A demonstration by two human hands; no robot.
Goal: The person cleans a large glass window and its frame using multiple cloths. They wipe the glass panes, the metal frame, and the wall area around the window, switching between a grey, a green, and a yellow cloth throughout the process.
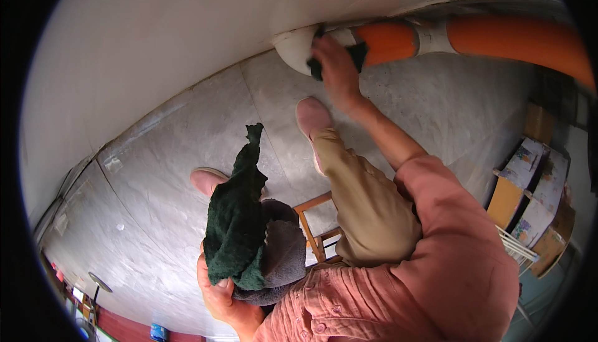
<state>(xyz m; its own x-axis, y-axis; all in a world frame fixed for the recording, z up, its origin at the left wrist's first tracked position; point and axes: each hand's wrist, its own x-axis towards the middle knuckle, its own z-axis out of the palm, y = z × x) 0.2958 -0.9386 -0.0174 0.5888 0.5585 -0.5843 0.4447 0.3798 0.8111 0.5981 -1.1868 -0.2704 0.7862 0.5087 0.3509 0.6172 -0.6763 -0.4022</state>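
Grey stone floor (187, 149) below, mottled, split by thin seams into big slabs. Two pink shoes planted on it: one (311, 116) forward near the wall's foot, the other (208, 181) further back, part hidden. Orange wooden stool legs (309, 230) standing just behind. Off to the right, stacked boxes (529, 192) resting by the edge.

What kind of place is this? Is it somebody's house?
Probably a plain room or yard corner of a building being cleaned or repaired, though that is hard to tell. There is a bare grey concrete floor, a white plastered wall, and an orange pipe running along the wall's base.
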